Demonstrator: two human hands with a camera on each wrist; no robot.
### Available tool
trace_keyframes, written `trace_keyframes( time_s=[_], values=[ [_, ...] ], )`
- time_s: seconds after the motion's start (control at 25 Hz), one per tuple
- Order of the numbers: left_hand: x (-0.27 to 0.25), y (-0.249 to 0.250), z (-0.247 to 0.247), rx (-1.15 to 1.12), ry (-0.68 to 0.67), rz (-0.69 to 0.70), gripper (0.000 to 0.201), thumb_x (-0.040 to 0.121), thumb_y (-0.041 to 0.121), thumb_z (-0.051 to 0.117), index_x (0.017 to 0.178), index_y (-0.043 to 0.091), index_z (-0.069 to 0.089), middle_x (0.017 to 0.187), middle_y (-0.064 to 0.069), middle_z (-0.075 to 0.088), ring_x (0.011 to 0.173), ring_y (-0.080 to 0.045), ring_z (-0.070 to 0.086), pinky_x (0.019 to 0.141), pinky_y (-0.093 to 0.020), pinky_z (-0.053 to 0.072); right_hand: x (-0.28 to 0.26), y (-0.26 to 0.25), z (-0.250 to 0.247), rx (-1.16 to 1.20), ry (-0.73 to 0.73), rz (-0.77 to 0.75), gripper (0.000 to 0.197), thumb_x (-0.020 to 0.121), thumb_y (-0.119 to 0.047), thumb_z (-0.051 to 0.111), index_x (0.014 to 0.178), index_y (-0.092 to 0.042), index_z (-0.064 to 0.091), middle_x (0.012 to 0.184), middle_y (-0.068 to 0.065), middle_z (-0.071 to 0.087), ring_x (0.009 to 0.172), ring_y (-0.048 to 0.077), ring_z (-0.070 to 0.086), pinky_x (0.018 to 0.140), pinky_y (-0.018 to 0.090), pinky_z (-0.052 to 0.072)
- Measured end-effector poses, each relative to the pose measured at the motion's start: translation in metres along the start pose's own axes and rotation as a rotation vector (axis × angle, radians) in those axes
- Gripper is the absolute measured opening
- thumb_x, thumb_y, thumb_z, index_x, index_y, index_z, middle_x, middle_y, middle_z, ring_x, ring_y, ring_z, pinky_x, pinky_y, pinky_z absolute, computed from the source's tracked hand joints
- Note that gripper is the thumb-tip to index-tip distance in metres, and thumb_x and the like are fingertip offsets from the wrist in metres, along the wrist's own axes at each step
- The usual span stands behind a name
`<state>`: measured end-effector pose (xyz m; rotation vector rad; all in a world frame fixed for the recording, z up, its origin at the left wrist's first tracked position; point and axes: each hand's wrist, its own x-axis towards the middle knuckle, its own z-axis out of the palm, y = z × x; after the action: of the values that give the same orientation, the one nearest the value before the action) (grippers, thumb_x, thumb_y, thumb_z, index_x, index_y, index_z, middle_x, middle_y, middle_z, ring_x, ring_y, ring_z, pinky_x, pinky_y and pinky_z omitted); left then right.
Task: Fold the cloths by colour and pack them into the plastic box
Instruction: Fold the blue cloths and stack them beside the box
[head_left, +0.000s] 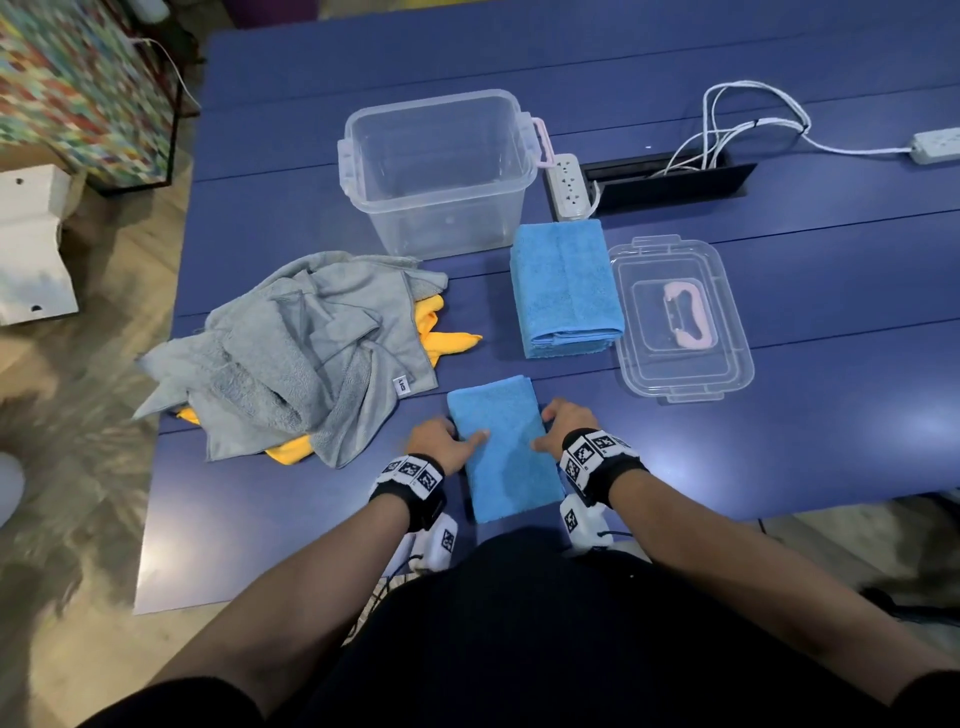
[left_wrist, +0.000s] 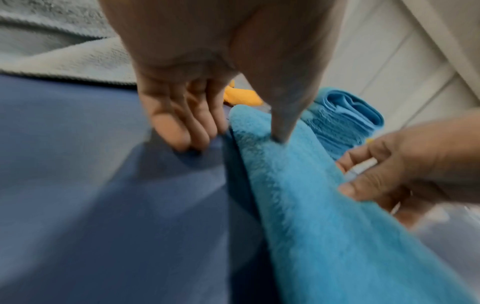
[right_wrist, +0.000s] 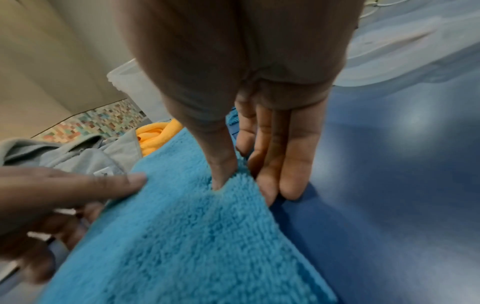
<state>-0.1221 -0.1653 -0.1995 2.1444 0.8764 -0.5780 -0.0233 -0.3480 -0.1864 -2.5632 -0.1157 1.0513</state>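
Between my two hands: one folded blue cloth (head_left: 506, 447). Beyond it, one stack of folded blue cloths (head_left: 566, 288); layer count unclear. To my left, one heap of grey cloths (head_left: 301, 353) over yellow cloths (head_left: 447, 340); numbers indeterminate. Far side: one plastic box (head_left: 439, 171). Right: one lid (head_left: 680, 319). Two power strips (head_left: 569, 184).

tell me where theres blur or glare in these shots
Head view: floor at left smeared, glare patches on the table. Left wrist view: left hand and table soft with blur. Right wrist view: blue cloth pile crisp, bright glare on the table at right.
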Motion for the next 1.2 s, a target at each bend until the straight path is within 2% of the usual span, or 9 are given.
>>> trace_keyframes(
  time_s=[0.28,0.4,0.48,0.6,0.68,0.84,1.0,1.12,1.2],
  values=[
    [-0.002,0.029,0.004,-0.816,-0.36,-0.051,0.026,0.082,-0.001,0.068,0.106,0.006,0.059,0.114,-0.019,0.066,0.092,-0.028,0.064,0.084,-0.039,0.054,0.003,0.013,-0.003,0.28,-0.169,0.006,0.041,0.076,-0.007,0.074,0.109,-0.019,0.054,0.096,0.003,0.064,0.083,0.021,0.067,0.066,0.029,0.054],
    [-0.02,0.042,-0.006,-0.92,-0.498,0.008,0.042,0.071,0.008,0.067,0.113,0.004,0.062,0.11,-0.015,0.069,0.099,-0.031,0.066,0.091,-0.046,0.051,-0.004,0.014,-0.007,0.539,-0.237,-0.051,0.062,0.06,-0.009,0.071,0.118,-0.015,0.051,0.099,0.002,0.06,0.09,0.02,0.06,0.073,0.028,0.051],
    [-0.027,0.048,-0.015,-1.015,-0.512,0.027,0.041,0.068,0.01,0.063,0.108,0.004,0.065,0.106,-0.011,0.071,0.094,-0.027,0.068,0.089,-0.043,0.052,-0.011,0.015,-0.008,0.918,-0.278,-0.024,0.062,0.04,-0.022,0.066,0.1,-0.012,0.056,0.095,0.008,0.058,0.081,0.021,0.057,0.065,0.027,0.047],
    [-0.024,0.052,-0.019,-1.101,-0.5,-0.009,0.043,0.07,0.012,0.062,0.112,0.004,0.065,0.11,-0.012,0.071,0.095,-0.027,0.068,0.092,-0.042,0.05,-0.019,0.018,-0.015,1.192,-0.407,-0.042,0.056,0.069,-0.056,0.068,0.105,-0.014,0.064,0.106,0.009,0.069,0.094,0.025,0.066,0.08,0.037,0.052],
    [-0.015,0.05,-0.014,-1.006,-0.445,-0.06,0.047,0.078,0.011,0.062,0.124,0.0,0.059,0.116,-0.016,0.068,0.096,-0.029,0.066,0.087,-0.04,0.054,-0.019,0.015,-0.021,1.065,-0.415,-0.075,0.045,0.091,-0.053,0.056,0.115,-0.015,0.062,0.12,0.011,0.067,0.102,0.024,0.067,0.089,0.042,0.053],
    [-0.007,0.047,-0.001,-0.929,-0.255,-0.112,0.041,0.085,0.002,0.058,0.124,-0.004,0.05,0.112,-0.021,0.066,0.083,-0.029,0.066,0.065,-0.034,0.057,-0.019,0.005,-0.033,0.348,-0.155,-0.256,0.031,0.093,-0.038,0.057,0.115,-0.018,0.049,0.119,0.006,0.063,0.102,0.024,0.063,0.092,0.039,0.051],
    [-0.003,0.074,-0.022,-0.94,0.209,0.228,0.02,0.089,0.02,0.062,0.1,0.022,0.045,0.102,-0.008,0.064,0.085,-0.023,0.064,0.075,-0.036,0.053,-0.026,-0.021,-0.069,0.566,-0.039,-0.418,0.031,0.098,-0.036,0.05,0.126,-0.024,0.045,0.12,0.001,0.063,0.104,0.02,0.062,0.092,0.035,0.05],
    [0.01,0.124,-0.038,-0.69,0.365,0.452,0.04,0.095,0.03,0.057,0.13,0.023,0.039,0.111,0.0,0.063,0.094,-0.013,0.065,0.083,-0.026,0.052,-0.001,-0.036,-0.104,0.659,0.214,-0.366,0.027,0.099,-0.032,0.045,0.123,-0.019,0.047,0.112,0.0,0.062,0.099,0.021,0.061,0.089,0.033,0.047],
    [0.033,0.163,-0.039,-0.497,0.346,0.348,0.06,0.097,0.03,0.055,0.148,0.016,0.025,0.101,0.0,0.063,0.09,-0.017,0.064,0.077,-0.024,0.046,0.023,-0.041,-0.129,0.552,0.34,-0.237,0.032,0.101,-0.03,0.041,0.126,-0.012,0.046,0.115,0.01,0.061,0.103,0.028,0.059,0.085,0.031,0.042]
  ],
)
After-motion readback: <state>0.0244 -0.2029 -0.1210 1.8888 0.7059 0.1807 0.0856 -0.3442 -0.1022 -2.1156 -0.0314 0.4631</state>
